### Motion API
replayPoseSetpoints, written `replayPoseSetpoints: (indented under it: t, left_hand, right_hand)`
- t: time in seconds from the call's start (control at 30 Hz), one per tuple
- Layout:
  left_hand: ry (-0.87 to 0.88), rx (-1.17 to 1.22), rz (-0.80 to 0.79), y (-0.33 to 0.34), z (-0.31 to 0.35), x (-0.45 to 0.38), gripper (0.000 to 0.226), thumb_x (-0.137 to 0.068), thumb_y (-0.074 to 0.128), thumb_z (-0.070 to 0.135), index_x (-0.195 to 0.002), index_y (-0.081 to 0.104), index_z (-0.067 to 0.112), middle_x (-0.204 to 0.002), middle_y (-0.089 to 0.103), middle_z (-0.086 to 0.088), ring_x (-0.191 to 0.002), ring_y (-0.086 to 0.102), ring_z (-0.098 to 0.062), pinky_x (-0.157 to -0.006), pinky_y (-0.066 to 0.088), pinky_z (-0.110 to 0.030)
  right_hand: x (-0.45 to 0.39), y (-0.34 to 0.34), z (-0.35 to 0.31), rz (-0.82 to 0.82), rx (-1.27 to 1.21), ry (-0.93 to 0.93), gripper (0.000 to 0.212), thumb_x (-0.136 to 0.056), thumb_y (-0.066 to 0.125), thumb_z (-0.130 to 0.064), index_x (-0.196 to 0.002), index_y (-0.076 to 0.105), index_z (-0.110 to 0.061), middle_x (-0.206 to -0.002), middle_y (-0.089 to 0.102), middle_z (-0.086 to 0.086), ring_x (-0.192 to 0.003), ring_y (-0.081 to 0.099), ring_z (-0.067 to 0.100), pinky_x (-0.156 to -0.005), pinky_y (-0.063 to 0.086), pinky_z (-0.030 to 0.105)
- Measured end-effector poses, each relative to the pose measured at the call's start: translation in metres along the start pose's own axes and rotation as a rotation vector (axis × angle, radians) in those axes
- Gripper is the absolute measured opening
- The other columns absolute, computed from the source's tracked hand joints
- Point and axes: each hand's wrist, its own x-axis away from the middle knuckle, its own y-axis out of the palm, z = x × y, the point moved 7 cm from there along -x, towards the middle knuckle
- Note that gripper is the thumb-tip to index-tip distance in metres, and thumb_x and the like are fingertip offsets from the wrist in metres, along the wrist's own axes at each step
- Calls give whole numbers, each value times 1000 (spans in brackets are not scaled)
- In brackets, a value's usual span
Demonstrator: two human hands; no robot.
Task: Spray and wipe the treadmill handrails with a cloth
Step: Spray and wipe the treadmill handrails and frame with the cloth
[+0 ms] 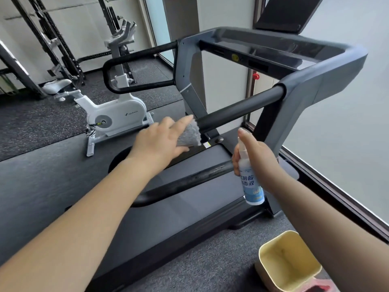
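Note:
The treadmill's near black handrail (242, 107) slopes from the grey frame down towards me, then loops back as a lower bar (189, 182). My left hand (162, 142) presses a grey cloth (190, 134) against the upper bar's lower end, fingers spread over it. My right hand (259, 157) holds a white spray bottle (250, 182) with a blue label upright beside the lower bar, index finger on the nozzle. The far handrail (134, 57) loops out on the treadmill's other side, untouched.
A white exercise bike (113, 114) stands left of the treadmill, with a weight rack (59, 49) behind it. A pale yellow bin (288, 262) sits on the floor at the lower right. A frosted glass wall (347, 144) runs along the right.

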Motion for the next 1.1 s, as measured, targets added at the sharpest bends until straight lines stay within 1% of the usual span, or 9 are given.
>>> replayPoseSetpoints:
  t: [0.17, 0.37, 0.47, 0.57, 0.6, 0.83, 0.93, 1.0, 1.1]
  left_hand:
    - [57, -97, 226, -3, -13, 37, 75, -72, 75, 32, -140, 42, 23, -103, 57, -13, -84, 56, -36, -64, 47, -46]
    - [126, 9, 545, 4, 14, 72, 65, -71, 67, -9, -130, 54, 13, -125, 55, -20, -118, 49, -39, -105, 33, -49]
    - [111, 60, 362, 52, 29, 85, 61, -74, 67, -6, -130, 55, 13, -124, 57, -17, -116, 52, -36, -93, 45, -47]
    - [-133, 38, -83, 121, 7, 91, 65, -81, 67, 36, -138, 42, 18, -123, 55, -11, -109, 54, -32, -90, 43, -46]
    - [-158, -18, -140, 135, 3, 95, 69, -82, 61, 49, -139, 40, 18, -123, 55, -11, -107, 55, -33, -91, 41, -46]
    - [-95, -96, 7, 166, 42, 56, 73, -75, 66, 52, -132, 47, 9, -101, 59, -14, -85, 58, -32, -77, 46, -43]
    - [-22, -96, -84, 181, 85, 10, 84, -74, 61, 62, -139, 37, 14, -114, 56, -12, -94, 56, -29, -79, 45, -40]
    - [13, -79, -166, 191, 106, -14, 84, -79, 60, 57, -143, 25, 16, -125, 47, -13, -104, 52, -30, -83, 44, -40]
    - [35, -56, -213, 193, 106, -25, 76, -85, 58, 49, -145, 21, 22, -124, 46, -12, -101, 53, -31, -74, 45, -40]
  right_hand:
    - [18, 7, 26, 10, -44, 51, 59, -94, 47, -52, -53, 49, -9, -51, 53, 10, -44, 49, 23, -52, 47, 28]
    - [34, 6, 57, 15, -24, 94, 60, -93, 47, -54, -52, 51, -12, -51, 56, 10, -46, 51, 23, -55, 48, 29]
    - [36, 7, 70, 3, -29, 131, 58, -94, 47, -52, -53, 50, -11, -50, 55, 9, -45, 51, 22, -53, 47, 28]
    - [31, 10, 82, -37, 26, 157, 60, -95, 46, -52, -54, 50, -9, -53, 55, 11, -45, 50, 23, -53, 47, 27]
    - [28, 11, 85, -49, 36, 162, 60, -94, 45, -53, -54, 50, -9, -54, 56, 12, -45, 50, 23, -54, 47, 28]
    - [5, 7, 105, -73, 119, 182, 63, -95, 40, -55, -56, 50, -6, -55, 57, 14, -46, 52, 20, -52, 47, 24]
    - [-3, 0, 113, -78, 132, 189, 64, -95, 39, -54, -56, 51, -5, -51, 57, 12, -45, 52, 19, -54, 47, 24]
    - [-9, -4, 120, -75, 137, 203, 65, -96, 39, -53, -56, 52, -4, -49, 57, 11, -44, 52, 18, -54, 46, 25]
    - [-16, -6, 127, -85, 139, 212, 65, -96, 39, -53, -56, 52, -3, -49, 57, 10, -45, 53, 19, -54, 46, 25]
